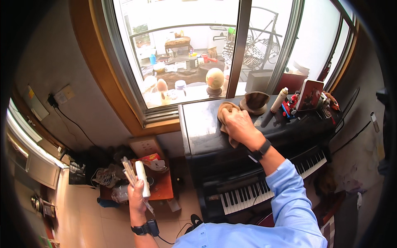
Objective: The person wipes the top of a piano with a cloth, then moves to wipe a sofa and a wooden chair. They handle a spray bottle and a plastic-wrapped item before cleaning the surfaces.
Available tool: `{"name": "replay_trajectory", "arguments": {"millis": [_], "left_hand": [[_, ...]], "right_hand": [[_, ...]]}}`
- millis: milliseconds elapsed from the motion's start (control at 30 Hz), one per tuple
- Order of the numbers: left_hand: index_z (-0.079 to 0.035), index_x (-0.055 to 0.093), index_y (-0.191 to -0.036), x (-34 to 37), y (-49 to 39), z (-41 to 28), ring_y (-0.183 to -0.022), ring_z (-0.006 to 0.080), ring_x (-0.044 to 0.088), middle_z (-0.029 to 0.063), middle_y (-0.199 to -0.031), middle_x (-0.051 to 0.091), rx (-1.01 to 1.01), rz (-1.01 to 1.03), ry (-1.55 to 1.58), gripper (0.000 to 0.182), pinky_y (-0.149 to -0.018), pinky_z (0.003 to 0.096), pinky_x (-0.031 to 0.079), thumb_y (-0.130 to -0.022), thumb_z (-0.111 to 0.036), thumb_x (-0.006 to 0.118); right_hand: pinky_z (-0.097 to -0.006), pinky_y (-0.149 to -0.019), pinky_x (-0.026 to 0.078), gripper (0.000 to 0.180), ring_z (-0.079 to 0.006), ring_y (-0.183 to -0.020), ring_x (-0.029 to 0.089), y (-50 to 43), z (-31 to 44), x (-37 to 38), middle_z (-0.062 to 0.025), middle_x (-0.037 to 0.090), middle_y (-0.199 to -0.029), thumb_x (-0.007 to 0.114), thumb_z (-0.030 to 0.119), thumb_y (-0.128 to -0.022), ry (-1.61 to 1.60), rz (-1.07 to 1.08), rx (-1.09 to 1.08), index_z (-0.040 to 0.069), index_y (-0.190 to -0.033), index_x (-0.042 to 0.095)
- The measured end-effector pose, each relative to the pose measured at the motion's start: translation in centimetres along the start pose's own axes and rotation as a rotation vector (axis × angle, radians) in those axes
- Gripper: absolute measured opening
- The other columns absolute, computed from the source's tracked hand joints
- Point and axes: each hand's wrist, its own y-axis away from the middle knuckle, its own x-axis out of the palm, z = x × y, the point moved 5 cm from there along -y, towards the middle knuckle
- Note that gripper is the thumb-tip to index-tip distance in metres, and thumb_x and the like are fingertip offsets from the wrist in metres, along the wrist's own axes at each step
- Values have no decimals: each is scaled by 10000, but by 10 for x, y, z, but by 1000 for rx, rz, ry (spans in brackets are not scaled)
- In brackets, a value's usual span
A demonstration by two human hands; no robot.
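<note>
My right hand (240, 125) grips a crumpled brown cloth (228, 111) and presses it against the black top of an upright piano (201, 124), near its left end. Just beyond that hand is a brown rounded object (255, 102), perhaps a cap. My left hand (137, 193) is raised left of the piano. In it are a white cylindrical object (142, 176) and a bundle of thin sticks (128, 169) in clear plastic. Below the piano's front edge, the white and black keys (246, 197) are uncovered, partly hidden by my right arm.
Along the piano top stand a spray can (279, 99), a red and blue toy (290, 105) and a framed picture (309, 94). A low reddish table (161, 186) bears bags and clutter. Behind the piano is a window (186, 62); an egg-shaped ornament (214, 79) stands beyond it.
</note>
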Motion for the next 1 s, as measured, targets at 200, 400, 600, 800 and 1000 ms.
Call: {"name": "replay_trajectory", "arguments": {"millis": [200,400,600,800,1000], "left_hand": [[-48,681,-1205,76,-40,-56,-632,25,543,-50,-862,623,60,286,-149,403,-523,219,411,-1003,-382,785],[-5,688,-1209,177,-80,-81,-913,92,587,-20,-1030,669,230,460,-353,372,-832,296,512,-1034,-323,770],[31,719,-1097,268,-119,-71,-986,425,754,273,-1016,773,291,443,-950,554,-882,485,576,-924,-494,760],[45,769,-1148,331,-131,-58,-1120,463,759,325,-1125,780,259,370,-1212,606,-978,518,587,-889,-502,742],[65,766,-1178,377,-130,-47,-1173,463,751,330,-1171,777,287,333,-1291,609,-1030,520,576,-895,-475,767]], "right_hand": [[-498,-871,555,596,-398,-1002,735,89,-54,-34,-181,729,-1121,895,196,-809,66,-16,98,65,-1330,636],[-497,-844,565,564,-367,-953,751,139,-114,-49,-173,739,-1033,942,255,-774,249,38,464,64,-1224,662],[-502,-897,544,444,-394,-1040,721,119,-61,-52,-196,721,-1118,808,106,-822,-33,-134,102,55,-1244,681],[-485,-908,537,557,-383,-1079,710,115,-46,-55,-226,729,-1222,847,132,-801,-200,-233,31,46,-1329,694],[-478,-897,538,558,-381,-1068,712,119,-50,-54,-225,729,-1210,844,133,-796,-224,-268,3,47,-1327,695]]}}
